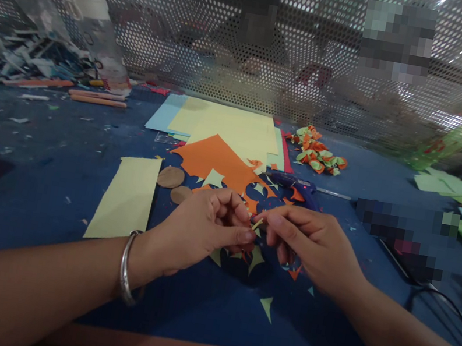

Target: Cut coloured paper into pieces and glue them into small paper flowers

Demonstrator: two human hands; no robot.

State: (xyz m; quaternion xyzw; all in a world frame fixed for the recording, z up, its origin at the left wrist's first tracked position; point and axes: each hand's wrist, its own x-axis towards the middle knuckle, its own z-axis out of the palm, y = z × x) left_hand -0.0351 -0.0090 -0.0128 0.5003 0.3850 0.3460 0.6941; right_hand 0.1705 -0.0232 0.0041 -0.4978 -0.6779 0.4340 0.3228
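My left hand (204, 227) and my right hand (312, 243) meet at the middle of the blue table (56, 185). Both pinch a small pale yellow paper piece (257, 223) between thumb and fingertips. A silver bangle (126, 266) sits on my left wrist. Just beyond the hands lies an orange paper sheet (215, 158) with shapes cut out of it. Small yellow and orange paper offcuts (267, 308) lie under and around the hands.
A pale yellow strip (127, 197) lies to the left beside two brown discs (170, 176). Yellow and blue sheets (230, 123) are stacked behind. Folded orange-green paper pieces (318, 152) sit back right. A perforated metal screen (279, 45) closes the far side. A black cable (449, 301) runs on the right.
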